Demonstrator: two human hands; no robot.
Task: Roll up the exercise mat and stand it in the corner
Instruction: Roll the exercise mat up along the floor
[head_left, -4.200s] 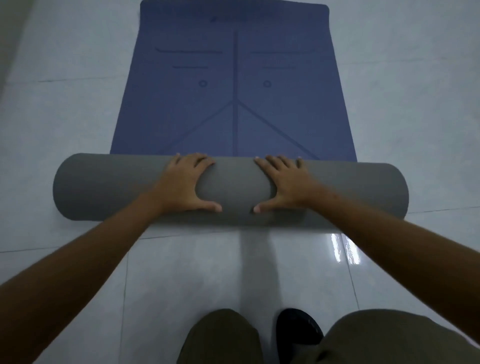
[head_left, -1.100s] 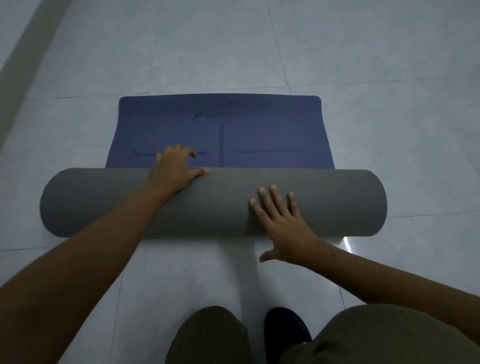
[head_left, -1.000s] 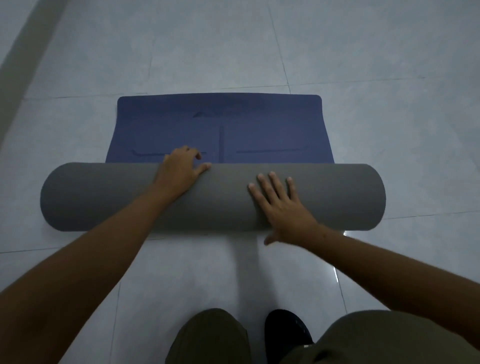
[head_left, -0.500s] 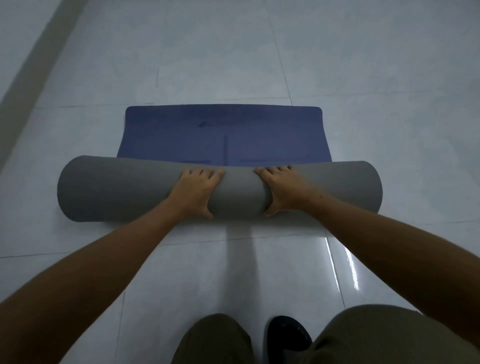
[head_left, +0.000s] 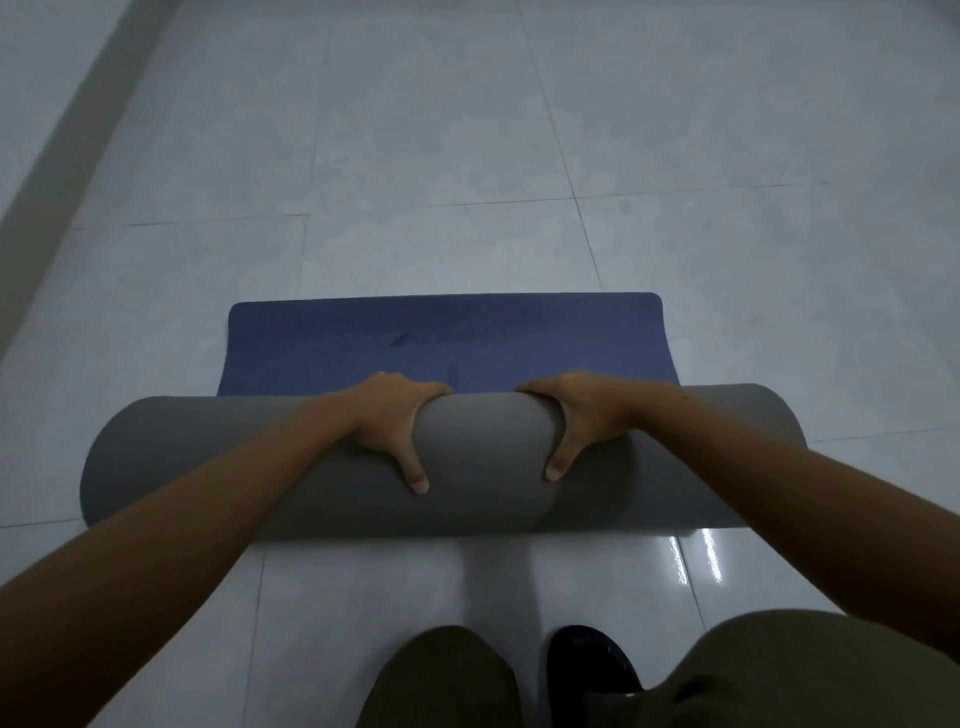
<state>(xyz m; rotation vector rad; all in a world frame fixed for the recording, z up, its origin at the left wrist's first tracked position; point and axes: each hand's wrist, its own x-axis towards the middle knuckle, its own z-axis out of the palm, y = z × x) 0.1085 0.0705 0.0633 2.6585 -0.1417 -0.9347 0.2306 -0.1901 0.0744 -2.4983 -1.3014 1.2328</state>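
Observation:
The exercise mat (head_left: 483, 447) lies across the floor as a thick grey roll, with a short blue flat strip (head_left: 447, 343) still spread beyond it. My left hand (head_left: 389, 421) rests on top of the roll left of centre, fingers curled over its far side and thumb pointing back toward me. My right hand (head_left: 582, 415) mirrors it right of centre. Both hands press on the roll and their fingertips are hidden behind it.
Pale glossy floor tiles (head_left: 467, 156) stretch ahead. A wall base (head_left: 62, 156) runs diagonally along the left. My knees in olive trousers (head_left: 441, 680) and a dark shoe (head_left: 592, 670) are at the bottom edge.
The roll has moved forward and grown thicker, and the flat blue strip has shortened. Both hands have shifted further over the top, fingers now wrapping its far side.

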